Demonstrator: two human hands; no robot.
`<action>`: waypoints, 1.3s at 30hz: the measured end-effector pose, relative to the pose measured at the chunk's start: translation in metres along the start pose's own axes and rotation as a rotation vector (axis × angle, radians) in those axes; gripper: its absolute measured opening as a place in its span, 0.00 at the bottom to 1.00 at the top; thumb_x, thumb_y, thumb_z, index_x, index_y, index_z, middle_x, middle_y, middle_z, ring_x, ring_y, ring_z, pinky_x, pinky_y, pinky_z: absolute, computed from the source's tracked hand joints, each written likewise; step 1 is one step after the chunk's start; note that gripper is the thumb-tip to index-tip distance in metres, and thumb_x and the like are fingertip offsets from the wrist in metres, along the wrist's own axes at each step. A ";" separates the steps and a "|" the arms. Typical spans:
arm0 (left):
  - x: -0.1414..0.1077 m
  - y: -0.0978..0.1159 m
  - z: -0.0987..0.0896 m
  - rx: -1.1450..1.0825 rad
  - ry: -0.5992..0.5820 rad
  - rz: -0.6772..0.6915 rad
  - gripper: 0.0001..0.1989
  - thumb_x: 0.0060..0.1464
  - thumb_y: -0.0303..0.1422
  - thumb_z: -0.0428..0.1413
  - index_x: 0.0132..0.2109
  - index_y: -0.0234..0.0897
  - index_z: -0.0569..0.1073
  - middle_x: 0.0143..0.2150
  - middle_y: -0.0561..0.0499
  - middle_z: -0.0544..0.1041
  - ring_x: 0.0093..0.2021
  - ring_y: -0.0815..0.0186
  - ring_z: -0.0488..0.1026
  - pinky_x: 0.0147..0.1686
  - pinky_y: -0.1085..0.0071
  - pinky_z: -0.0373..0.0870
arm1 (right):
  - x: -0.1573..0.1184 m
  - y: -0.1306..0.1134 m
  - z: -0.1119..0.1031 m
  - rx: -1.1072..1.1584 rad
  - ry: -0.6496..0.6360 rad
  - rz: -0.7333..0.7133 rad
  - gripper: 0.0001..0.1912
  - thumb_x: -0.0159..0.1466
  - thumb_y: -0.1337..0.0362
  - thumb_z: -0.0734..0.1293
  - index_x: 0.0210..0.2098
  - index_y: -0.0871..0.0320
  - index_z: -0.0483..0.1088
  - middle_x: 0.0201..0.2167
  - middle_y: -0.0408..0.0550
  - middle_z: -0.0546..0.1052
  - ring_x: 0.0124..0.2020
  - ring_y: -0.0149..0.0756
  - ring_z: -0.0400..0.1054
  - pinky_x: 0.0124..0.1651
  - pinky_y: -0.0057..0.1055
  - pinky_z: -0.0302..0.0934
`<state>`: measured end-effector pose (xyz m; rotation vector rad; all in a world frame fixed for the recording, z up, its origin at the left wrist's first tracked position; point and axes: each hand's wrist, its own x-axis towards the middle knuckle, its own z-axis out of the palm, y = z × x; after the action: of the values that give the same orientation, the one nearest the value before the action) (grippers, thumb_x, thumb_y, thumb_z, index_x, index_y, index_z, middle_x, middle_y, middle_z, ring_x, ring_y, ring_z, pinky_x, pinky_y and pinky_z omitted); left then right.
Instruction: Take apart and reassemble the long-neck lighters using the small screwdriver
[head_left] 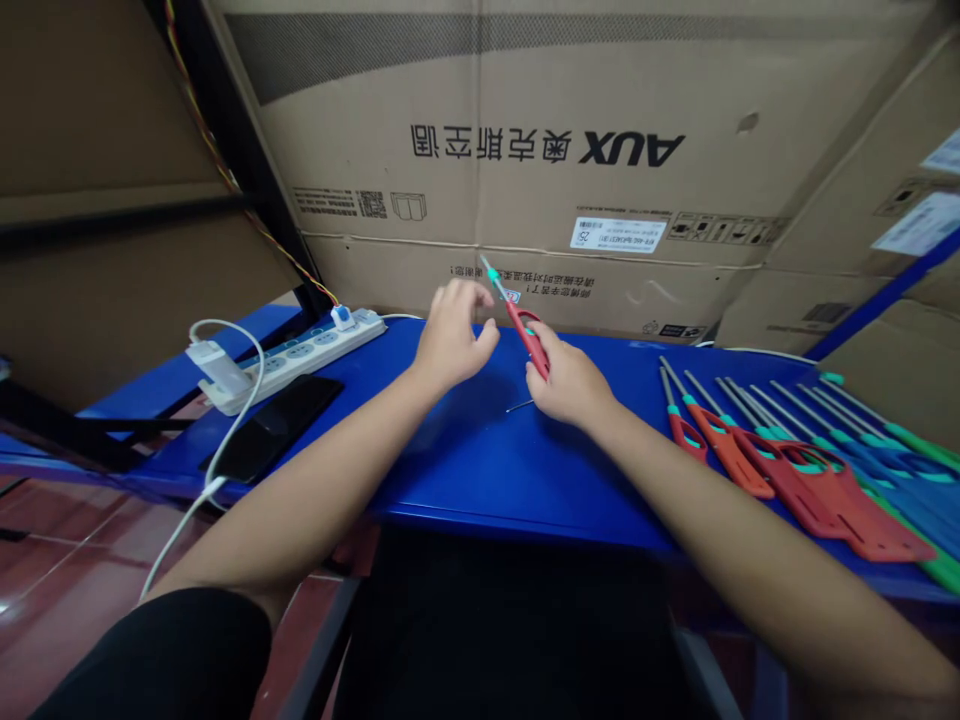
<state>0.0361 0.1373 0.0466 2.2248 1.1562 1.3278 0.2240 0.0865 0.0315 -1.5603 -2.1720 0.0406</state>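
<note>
Head cam: AUX ctn (547, 200) behind red lighter (527, 338)

Blue bench (457, 480): white power strip (292, 358), black phone (274, 428), thin metal pin (520, 405), rows of red and blue long lighters (795, 480).

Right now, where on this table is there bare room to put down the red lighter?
The largest open patch of the blue table lies on the near side of the left hand and right hand, between the black smartphone and the row of utility lighters. Those lighters crowd the right end; the power strip crowds the left.
</note>
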 end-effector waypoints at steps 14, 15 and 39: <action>-0.028 -0.012 0.048 -0.514 -0.185 -0.290 0.30 0.61 0.59 0.47 0.34 0.35 0.73 0.26 0.53 0.70 0.29 0.68 0.65 0.30 0.73 0.61 | -0.011 -0.005 0.025 0.216 0.074 -0.021 0.31 0.64 0.62 0.59 0.67 0.57 0.55 0.50 0.60 0.78 0.42 0.50 0.75 0.44 0.44 0.68; -0.027 -0.012 0.046 -0.515 -0.187 -0.298 0.29 0.61 0.58 0.48 0.34 0.35 0.73 0.26 0.53 0.71 0.29 0.69 0.65 0.30 0.74 0.61 | -0.011 -0.005 0.026 0.222 0.084 -0.017 0.31 0.65 0.61 0.59 0.67 0.57 0.54 0.51 0.61 0.77 0.44 0.50 0.75 0.45 0.45 0.68; 0.009 -0.036 -0.010 -1.108 0.147 -0.516 0.18 0.44 0.41 0.71 0.36 0.34 0.75 0.28 0.55 0.75 0.28 0.75 0.73 0.30 0.79 0.67 | -0.018 0.001 0.038 0.330 0.117 -0.047 0.35 0.61 0.59 0.64 0.64 0.57 0.48 0.40 0.52 0.79 0.33 0.44 0.74 0.37 0.39 0.65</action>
<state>0.0125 0.1659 0.0354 0.9800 0.6609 1.3939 0.2148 0.0798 -0.0092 -1.2921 -1.9916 0.2720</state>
